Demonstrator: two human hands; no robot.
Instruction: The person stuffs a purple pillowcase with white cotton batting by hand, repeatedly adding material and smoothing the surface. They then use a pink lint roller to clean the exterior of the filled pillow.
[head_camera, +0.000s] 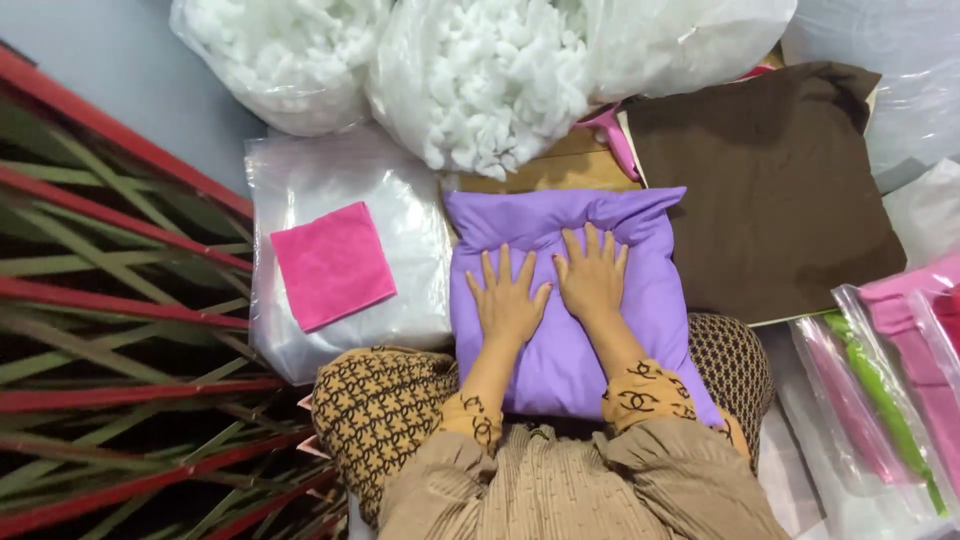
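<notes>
Directly beneath my hands, the purple pillow (560, 330) lies on my lap, long axis running away from me; left hand (507, 300) and right hand (592, 280) press flat, fingers spread, gripping nothing.

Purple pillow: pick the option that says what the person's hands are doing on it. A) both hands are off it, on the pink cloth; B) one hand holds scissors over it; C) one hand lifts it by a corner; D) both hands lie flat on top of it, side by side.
D: the left hand and right hand both lie palm-down, fingers spread, side by side on the purple pillow.
</notes>
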